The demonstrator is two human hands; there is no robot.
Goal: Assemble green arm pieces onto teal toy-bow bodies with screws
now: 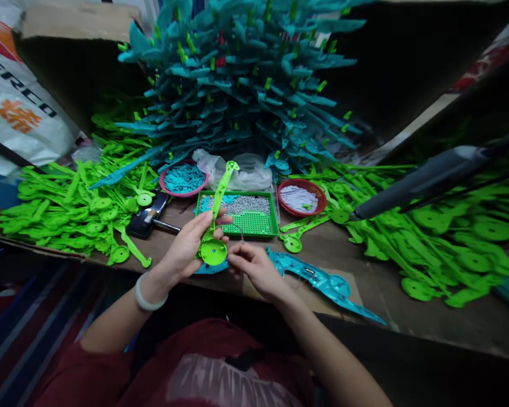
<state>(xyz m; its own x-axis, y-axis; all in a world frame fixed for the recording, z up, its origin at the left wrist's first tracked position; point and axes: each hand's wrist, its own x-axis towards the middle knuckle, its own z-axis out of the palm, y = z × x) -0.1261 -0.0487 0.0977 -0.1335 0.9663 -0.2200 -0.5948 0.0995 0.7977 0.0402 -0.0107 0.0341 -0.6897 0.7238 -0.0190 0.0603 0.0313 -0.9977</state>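
My left hand (pixel 192 244) is closed round a bright green plastic part (pixel 213 252), a long narrow arm with a round disc at its lower end. The part is tilted upright, disc toward me. Beside the disc, my right hand (pixel 254 267) has thumb and fingers pinched together; whatever is between them is too small to make out. Under and right of my hands lies a teal plastic shell piece (pixel 318 277) on the table. Just beyond stands a green tray (pixel 254 226) with small silvery pieces and some teal bits in it.
Piles of green parts lie at left (pixel 68 220) and right (pixel 453 237). A big stack of teal pieces (pixel 246 96) rises behind. Pink basket (pixel 164 189) and red basket (pixel 320 208) flank the tray. A grey screwdriver-like tool (pixel 424 181) hangs at right; a phone (pixel 143 221) lies at left.
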